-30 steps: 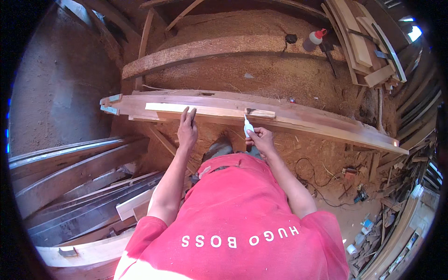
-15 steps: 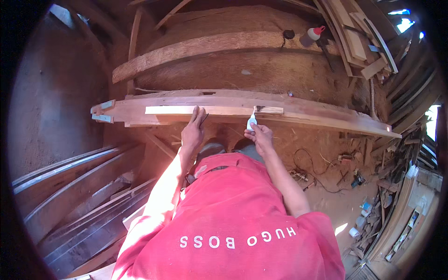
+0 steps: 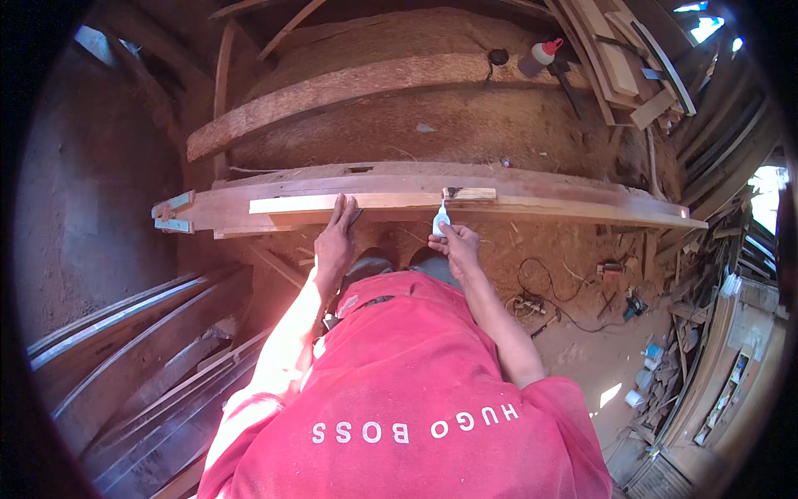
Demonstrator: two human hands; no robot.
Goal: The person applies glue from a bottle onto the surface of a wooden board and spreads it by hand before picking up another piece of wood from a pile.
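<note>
A long curved wooden beam (image 3: 582, 200) lies across the view on its side, with a pale thin wooden strip (image 3: 291, 204) along its near face. My left hand (image 3: 335, 241) rests flat with its fingers on that strip. My right hand (image 3: 455, 245) holds a small white glue bottle (image 3: 440, 220), its nozzle pointing up at a dark patch on the strip's right end (image 3: 465, 194).
A sawdust-covered workbench (image 3: 432, 125) stands behind the beam, with a thick plank (image 3: 332, 91) and a red-capped bottle (image 3: 539, 56) on it. Long boards (image 3: 125, 366) lie at the lower left. Cables, tools and scrap wood (image 3: 615, 283) litter the dirt floor at right.
The view has shifted, so the beam now sits lower and more central. My left hand stays on the strip and my right hand keeps the glue bottle at the strip's right end.
</note>
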